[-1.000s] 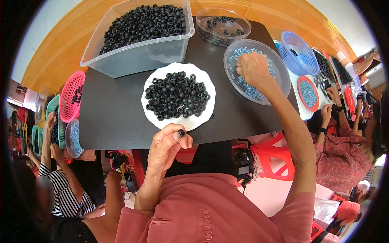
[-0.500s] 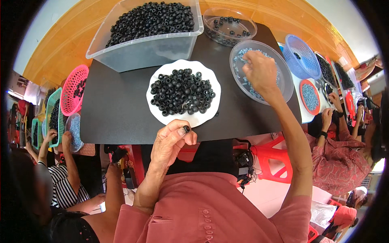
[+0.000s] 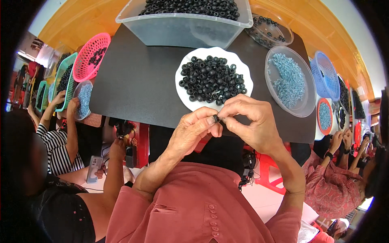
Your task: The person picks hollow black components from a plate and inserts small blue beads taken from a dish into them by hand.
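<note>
Left hand (image 3: pixel 193 131) and right hand (image 3: pixel 251 121) are meeting just in front of the white plate (image 3: pixel 243 79) at the black desk (image 3: pixel 142 85) edge, fingers pinching one black ring (image 3: pixel 216 119) between them, keeping the supply of rings within easy reach.

Phone: a slim grey-silver phone (image 3: pixel 94 169) in a neighbour's hand at lower left, below the black table's near-left corner.
Its screen: turned away, cannot tell.
Packages, labels, signs: none visible.
</note>
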Available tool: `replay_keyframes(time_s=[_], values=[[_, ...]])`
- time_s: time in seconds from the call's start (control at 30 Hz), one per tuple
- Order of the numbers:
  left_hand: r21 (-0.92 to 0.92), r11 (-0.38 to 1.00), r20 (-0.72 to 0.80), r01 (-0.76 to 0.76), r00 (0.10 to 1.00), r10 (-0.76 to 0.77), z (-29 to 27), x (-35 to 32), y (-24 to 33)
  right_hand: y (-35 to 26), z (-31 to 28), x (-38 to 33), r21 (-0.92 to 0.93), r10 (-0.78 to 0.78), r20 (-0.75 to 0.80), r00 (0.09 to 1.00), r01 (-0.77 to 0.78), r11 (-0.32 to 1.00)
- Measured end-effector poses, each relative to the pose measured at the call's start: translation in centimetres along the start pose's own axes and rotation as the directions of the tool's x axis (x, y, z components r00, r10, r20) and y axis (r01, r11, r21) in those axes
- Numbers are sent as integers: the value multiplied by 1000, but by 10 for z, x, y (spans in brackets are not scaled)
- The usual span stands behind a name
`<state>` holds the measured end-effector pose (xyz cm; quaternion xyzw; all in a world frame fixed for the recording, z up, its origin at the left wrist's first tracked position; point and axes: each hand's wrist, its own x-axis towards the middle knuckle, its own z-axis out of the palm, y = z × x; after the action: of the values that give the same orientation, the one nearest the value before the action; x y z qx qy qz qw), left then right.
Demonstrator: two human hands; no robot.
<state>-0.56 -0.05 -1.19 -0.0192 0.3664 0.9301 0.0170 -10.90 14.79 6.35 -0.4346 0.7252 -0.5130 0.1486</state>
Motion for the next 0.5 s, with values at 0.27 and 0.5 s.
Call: replay_keyframes(time_s=[0.27,0.5], values=[[18,1000,-55,-2,998,3,3,-1,-2,-1,13,-4,-77,-78,-89,993,71,994],[-18,1000,-20,1,1000,-1,5,-8,-2,1,20,-13,-268,-196,-115,974,159,950]])
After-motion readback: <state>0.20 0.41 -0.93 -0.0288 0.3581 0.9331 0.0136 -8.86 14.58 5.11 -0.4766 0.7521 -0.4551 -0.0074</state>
